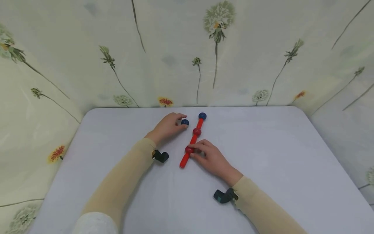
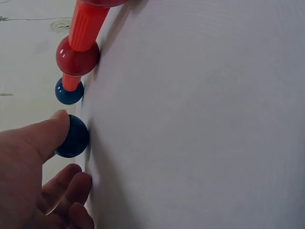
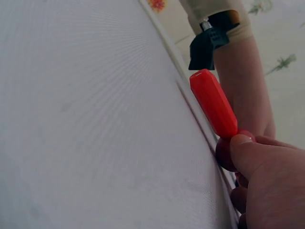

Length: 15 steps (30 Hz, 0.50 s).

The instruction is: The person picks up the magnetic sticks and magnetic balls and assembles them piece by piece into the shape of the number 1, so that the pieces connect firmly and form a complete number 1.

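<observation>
A straight chain of red rods and balls lies on the table. Its far end is a blue ball (image 1: pixel 202 116), followed by a red ball (image 1: pixel 197 131) and a second red ball (image 1: pixel 189 150). A bare red rod (image 1: pixel 184 160) forms the near end; the right wrist view shows its faceted sides. My right hand (image 1: pixel 214 159) pinches the second red ball between thumb and fingers. Left of the far end sits a loose blue ball (image 1: pixel 185 122). My left hand (image 1: pixel 168 126) reaches around it, thumb against it in the left wrist view (image 2: pixel 71 138), other fingers spread apart from it.
The white table (image 1: pixel 263 156) ends just beyond the chain, where a flower-patterned cloth (image 1: pixel 175 58) hangs behind it. Small black cameras (image 1: pixel 225 196) are worn on both wrists, close above the table.
</observation>
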Each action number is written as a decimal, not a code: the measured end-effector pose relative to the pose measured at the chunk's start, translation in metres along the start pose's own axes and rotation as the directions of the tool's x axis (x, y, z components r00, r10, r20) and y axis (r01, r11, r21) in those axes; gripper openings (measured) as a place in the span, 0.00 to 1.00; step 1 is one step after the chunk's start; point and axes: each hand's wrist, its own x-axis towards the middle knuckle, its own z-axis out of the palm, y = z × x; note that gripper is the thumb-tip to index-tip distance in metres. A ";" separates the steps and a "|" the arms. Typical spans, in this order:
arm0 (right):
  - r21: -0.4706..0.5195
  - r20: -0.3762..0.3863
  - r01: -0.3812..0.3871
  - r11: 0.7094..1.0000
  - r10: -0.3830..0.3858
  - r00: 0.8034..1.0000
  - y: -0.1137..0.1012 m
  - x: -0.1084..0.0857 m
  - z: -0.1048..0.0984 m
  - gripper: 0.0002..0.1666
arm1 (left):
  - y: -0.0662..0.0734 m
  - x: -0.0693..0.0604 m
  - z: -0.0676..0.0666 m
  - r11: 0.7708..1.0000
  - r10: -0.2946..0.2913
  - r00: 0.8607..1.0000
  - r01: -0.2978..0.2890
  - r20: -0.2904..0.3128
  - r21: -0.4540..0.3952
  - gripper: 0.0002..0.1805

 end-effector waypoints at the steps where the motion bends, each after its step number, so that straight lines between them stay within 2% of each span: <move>1: 0.000 0.001 0.000 1.000 0.000 1.000 0.000 0.000 0.000 0.24 | 0.000 0.000 0.000 1.000 0.000 1.000 0.000 -0.003 0.010 0.27; 7: -0.016 -0.003 -0.008 1.000 0.008 1.000 -0.002 0.001 0.001 0.23 | -0.001 0.002 0.003 1.000 -0.011 1.000 0.012 -0.018 0.027 0.25; 15: -0.031 -0.003 -0.022 0.999 0.022 1.000 -0.003 0.001 0.000 0.22 | -0.001 -0.003 0.004 1.000 -0.014 0.999 0.013 -0.031 -0.020 0.25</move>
